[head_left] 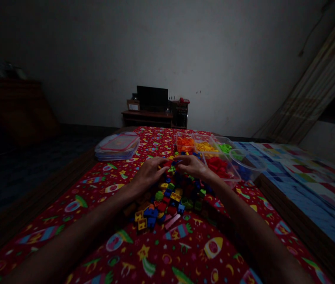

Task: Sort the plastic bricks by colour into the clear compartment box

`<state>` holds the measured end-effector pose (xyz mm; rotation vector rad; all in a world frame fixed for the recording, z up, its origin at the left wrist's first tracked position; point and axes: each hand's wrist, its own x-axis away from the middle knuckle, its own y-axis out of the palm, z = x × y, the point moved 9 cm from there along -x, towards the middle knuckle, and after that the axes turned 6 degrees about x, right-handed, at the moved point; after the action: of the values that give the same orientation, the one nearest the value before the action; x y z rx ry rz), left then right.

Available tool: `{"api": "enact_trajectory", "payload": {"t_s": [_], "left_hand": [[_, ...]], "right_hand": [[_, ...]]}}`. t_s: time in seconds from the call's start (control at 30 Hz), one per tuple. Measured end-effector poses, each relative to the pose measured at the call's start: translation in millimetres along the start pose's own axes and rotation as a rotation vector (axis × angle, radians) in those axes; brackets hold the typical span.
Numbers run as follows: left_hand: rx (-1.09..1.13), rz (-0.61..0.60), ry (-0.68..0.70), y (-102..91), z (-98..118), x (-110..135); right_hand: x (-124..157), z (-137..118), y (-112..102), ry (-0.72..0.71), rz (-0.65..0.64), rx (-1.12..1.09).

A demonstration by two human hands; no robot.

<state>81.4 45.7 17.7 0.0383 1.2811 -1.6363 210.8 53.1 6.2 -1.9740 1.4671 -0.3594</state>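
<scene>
A heap of toy building bricks (172,197) in mixed colours lies on the red patterned cloth, below and between my hands. My left hand (152,170) is over the far side of the heap, thumb and fingers curled together; a bit of yellow shows by the fingers, but what they hold is unclear. Close to its fingertips, my right hand (194,165) points inward with fingers bent in a pinch. Whatever is in it is too dark and small to name. Just right of my right hand stands a clear container of red bricks (218,167).
Behind it are clear containers of orange bricks (185,142), yellow bricks (206,147) and green bricks (225,148). A round clear tub (254,167) holds blue bricks. Stacked plastic lids (118,146) lie at the left edge. A bed (297,177) adjoins on the right.
</scene>
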Motion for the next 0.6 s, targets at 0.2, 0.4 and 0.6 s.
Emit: {"api": "enact_trajectory", "payload": {"t_s": [0.2,0.4,0.6], "left_hand": [[-0.076,-0.033,-0.038,-0.3,-2,-4],[-0.075,-0.074,0.028,9.5,-12,1],[-0.069,-0.096,0.107,11.3,-4,3]], "right_hand": [[20,-3,-82,0.015,0.393,0.489],[36,36,-126,0.264,0.462,0.913],[32,27,-115,0.189,0.417,0.871]]}}
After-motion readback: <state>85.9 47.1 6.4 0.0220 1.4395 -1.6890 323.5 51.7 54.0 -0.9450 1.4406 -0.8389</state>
